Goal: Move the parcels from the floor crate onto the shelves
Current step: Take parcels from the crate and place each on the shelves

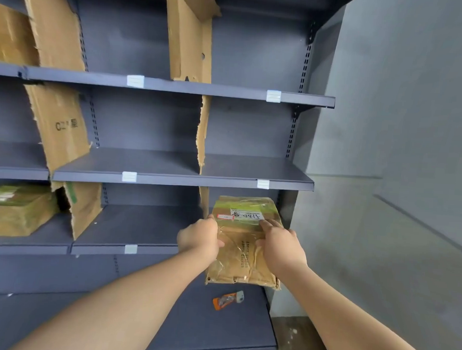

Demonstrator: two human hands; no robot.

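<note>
A brown cardboard parcel [242, 259] with clear tape and a white label lies partly on the third shelf [140, 226] of the dark grey rack, in its right-hand bay, its near end sticking out past the shelf edge. My left hand [199, 239] grips the parcel's left side. My right hand [281, 247] holds its right side, fingers spread over the top near the label. The floor crate is out of view.
Another taped parcel [14, 210] sits on the same shelf at far left. Torn cardboard dividers [62, 129] stand between bays. A small orange packet [227, 299] lies on the bottom shelf below the parcel. A grey wall [403, 131] closes the right side.
</note>
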